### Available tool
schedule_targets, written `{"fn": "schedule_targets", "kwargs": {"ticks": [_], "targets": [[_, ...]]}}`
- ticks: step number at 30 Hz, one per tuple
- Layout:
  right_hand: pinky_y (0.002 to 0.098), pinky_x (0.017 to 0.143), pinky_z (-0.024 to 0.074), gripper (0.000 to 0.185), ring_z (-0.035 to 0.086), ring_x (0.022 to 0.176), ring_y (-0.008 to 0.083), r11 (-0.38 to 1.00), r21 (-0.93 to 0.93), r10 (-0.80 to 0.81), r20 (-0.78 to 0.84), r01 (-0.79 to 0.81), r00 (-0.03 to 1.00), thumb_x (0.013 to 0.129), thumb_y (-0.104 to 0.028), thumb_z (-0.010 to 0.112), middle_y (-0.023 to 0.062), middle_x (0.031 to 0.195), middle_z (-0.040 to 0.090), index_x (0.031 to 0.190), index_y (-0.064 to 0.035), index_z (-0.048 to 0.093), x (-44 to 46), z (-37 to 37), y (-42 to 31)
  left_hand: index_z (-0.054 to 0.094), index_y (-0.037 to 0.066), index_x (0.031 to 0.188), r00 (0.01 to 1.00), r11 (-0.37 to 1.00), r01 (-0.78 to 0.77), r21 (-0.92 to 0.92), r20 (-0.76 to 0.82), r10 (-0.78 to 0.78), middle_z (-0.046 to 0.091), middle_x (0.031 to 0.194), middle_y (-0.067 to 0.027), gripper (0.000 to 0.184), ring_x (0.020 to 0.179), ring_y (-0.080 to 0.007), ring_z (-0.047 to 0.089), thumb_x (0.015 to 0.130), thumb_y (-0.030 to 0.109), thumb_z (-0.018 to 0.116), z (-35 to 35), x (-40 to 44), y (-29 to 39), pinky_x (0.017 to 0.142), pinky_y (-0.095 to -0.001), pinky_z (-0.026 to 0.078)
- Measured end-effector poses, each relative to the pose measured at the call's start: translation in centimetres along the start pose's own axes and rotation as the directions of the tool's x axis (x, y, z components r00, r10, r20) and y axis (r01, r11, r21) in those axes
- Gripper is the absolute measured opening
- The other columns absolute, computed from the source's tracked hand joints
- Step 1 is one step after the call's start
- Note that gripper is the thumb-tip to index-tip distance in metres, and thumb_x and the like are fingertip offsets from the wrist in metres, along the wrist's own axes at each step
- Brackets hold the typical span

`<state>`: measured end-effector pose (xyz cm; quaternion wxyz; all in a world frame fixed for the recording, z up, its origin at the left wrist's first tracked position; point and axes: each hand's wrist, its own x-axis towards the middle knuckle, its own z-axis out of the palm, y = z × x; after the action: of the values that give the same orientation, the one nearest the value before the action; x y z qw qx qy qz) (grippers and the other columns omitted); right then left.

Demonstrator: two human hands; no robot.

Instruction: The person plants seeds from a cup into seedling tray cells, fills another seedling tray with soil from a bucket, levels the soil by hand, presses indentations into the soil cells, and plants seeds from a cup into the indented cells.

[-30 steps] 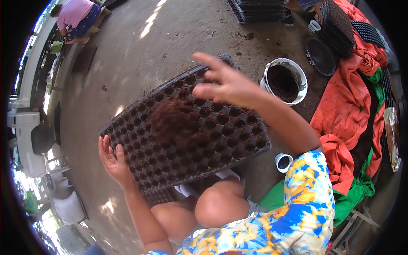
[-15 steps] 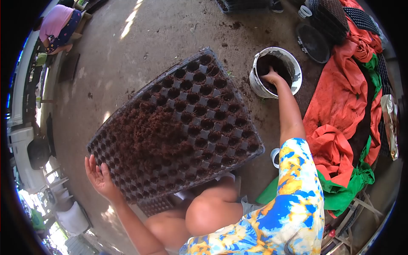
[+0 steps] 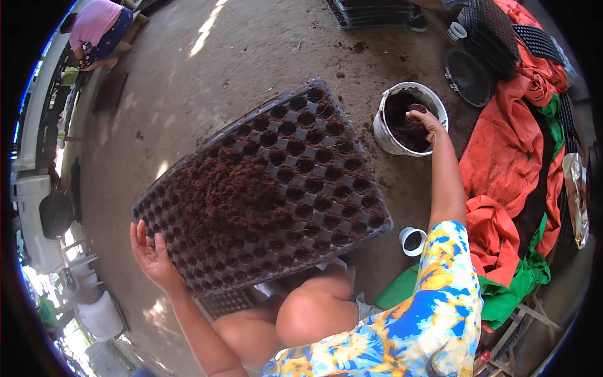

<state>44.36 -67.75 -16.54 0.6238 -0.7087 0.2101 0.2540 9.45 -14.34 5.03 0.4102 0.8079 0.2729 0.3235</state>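
Note:
A black seedling tray (image 3: pixel 308 164) with rows of round cells lies in front of my knees. Loose brown soil (image 3: pixel 229 188) is heaped over its left and middle part, while the cells at the right show as dark hollows. Beside the tray's left corner is my left hand (image 3: pixel 152 256), palm up, fingers apart, holding nothing. My right hand (image 3: pixel 428 123) is at the mouth of the white bucket (image 3: pixel 391 141), its fingers curled round a clump of dark soil. More soil lies inside the bucket.
A small white cup (image 3: pixel 412 241) stands right of the tray. Red cloth (image 3: pixel 502 169) and green cloth (image 3: pixel 524 276) lie at the right. Stacked trays (image 3: pixel 377 14) and a round black lid (image 3: pixel 468 76) are farther back. A person in pink (image 3: pixel 94 28) bends at the upper left.
My right hand went from over the tray into the bucket, and has now risen to its mouth with soil. The soil thrown on the tray has settled in a heap.

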Motion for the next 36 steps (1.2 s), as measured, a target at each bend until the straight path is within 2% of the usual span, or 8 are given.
{"fn": "schedule_targets", "kwargs": {"ticks": [8, 16, 20, 22, 24, 26, 30, 36], "targets": [[0.0352, 0.080, 0.0530, 0.044, 0.063, 0.087, 0.0190, 0.967, 0.224, -0.186, 0.286, 0.123, 0.940, 0.073, -0.019, 0.075, 0.0063, 0.099, 0.063, 0.112, -0.0102, 0.056, -9.3, 2.2, -9.9, 0.041, 0.007, 0.139, 1.000, 0.995, -0.018, -0.093, -0.006, 0.018, 0.050, 0.134, -0.0102, 0.051, 0.127, -0.0185, 0.043, 0.091, 0.006, 0.060, 0.1, 0.3, 0.3, 0.108, -0.0343, 0.026], [0.0317, 0.082, 0.0509, 0.063, 0.056, 0.106, 0.0199, 0.858, 0.012, -0.334, 0.772, 0.514, 0.540, 0.077, -0.034, 0.078, 0.0134, 0.121, 0.054, 0.127, -0.0090, 0.049, -20.1, 21.1, -14.2, 0.044, 0.008, 0.137, 1.000, 0.985, -0.021, -0.169, -0.022, 0.017, 0.051, 0.134, -0.0095, 0.050, 0.128, -0.0205, 0.043, 0.090, 0.008, 0.062, 0.7, 0.3, 1.4, 0.110, -0.0383, 0.025], [0.0327, 0.078, 0.0511, 0.055, 0.059, 0.098, 0.0198, 0.803, -0.208, -0.400, 0.508, 0.559, 0.763, 0.082, -0.043, 0.071, 0.0105, 0.113, 0.060, 0.121, -0.0072, 0.056, -19.5, 19.3, -15.3, 0.043, 0.008, 0.137, 1.000, 0.989, -0.011, -0.146, -0.017, 0.008, 0.051, 0.134, -0.0095, 0.051, 0.128, -0.0203, 0.043, 0.090, 0.008, 0.062, 0.3, 0.2, 1.2, 0.110, -0.0377, 0.026], [0.0333, 0.072, 0.0509, 0.041, 0.062, 0.086, 0.0186, 0.780, -0.363, -0.476, 0.184, 0.510, 0.860, 0.085, -0.040, 0.067, 0.0069, 0.098, 0.066, 0.106, -0.0044, 0.063, -13.0, 14.5, -13.2, 0.043, 0.008, 0.137, 1.000, 0.991, 0.006, -0.134, -0.023, -0.009, 0.050, 0.134, -0.0095, 0.051, 0.128, -0.0203, 0.043, 0.090, 0.008, 0.062, -0.2, 0.4, 0.6, 0.110, -0.0373, 0.026], [0.0354, 0.072, 0.0494, 0.039, 0.065, 0.079, 0.0221, 0.600, -0.709, -0.630, -0.134, 0.371, 0.765, 0.082, -0.040, 0.067, 0.0096, 0.086, 0.069, 0.089, -0.0023, 0.065, -5.2, 8.1, -8.5, 0.043, 0.008, 0.137, 1.000, 0.994, 0.005, -0.110, -0.030, -0.009, 0.050, 0.134, -0.0099, 0.050, 0.128, -0.0205, 0.043, 0.090, 0.007, 0.061, -0.6, 0.6, 0.3, 0.110, -0.0369, 0.027], [0.0385, 0.089, 0.0466, 0.054, 0.062, 0.103, 0.0295, 0.550, -0.833, -0.304, -0.138, 0.056, 0.943, 0.078, -0.046, 0.069, 0.0162, 0.108, 0.067, 0.111, -0.0042, 0.063, 1.8, 2.2, -2.3, 0.043, 0.008, 0.138, 0.999, 0.996, 0.003, -0.084, -0.044, -0.007, 0.051, 0.134, -0.0103, 0.050, 0.128, -0.0207, 0.043, 0.090, 0.007, 0.061, -0.9, 0.6, 0.1, 0.110, -0.0371, 0.027], [0.0352, 0.113, 0.0266, 0.093, 0.031, 0.138, 0.0310, 0.567, -0.821, 0.079, -0.036, -0.074, 0.996, 0.076, -0.047, 0.067, 0.0201, 0.147, 0.035, 0.147, -0.0037, 0.026, 4.7, 3.0, 3.5, 0.042, 0.007, 0.138, 0.999, 0.999, -0.001, -0.048, -0.051, -0.002, 0.051, 0.134, -0.0109, 0.050, 0.128, -0.0210, 0.043, 0.091, 0.006, 0.060, -1.2, 0.6, 0.3, 0.110, -0.0374, 0.027], [0.0351, 0.111, 0.0289, 0.093, 0.037, 0.135, 0.0292, 0.455, -0.888, 0.058, -0.051, -0.071, 0.997, 0.075, -0.049, 0.067, 0.0185, 0.145, 0.039, 0.147, -0.0060, 0.027, 7.5, 3.2, 5.3, 0.042, 0.007, 0.138, 0.997, 1.000, -0.002, 0.007, -0.080, 0.002, 0.050, 0.134, -0.0121, 0.050, 0.127, -0.0215, 0.045, 0.092, 0.006, 0.059, -2.0, 0.0, 0.9, 0.108, -0.0348, 0.029]]}}
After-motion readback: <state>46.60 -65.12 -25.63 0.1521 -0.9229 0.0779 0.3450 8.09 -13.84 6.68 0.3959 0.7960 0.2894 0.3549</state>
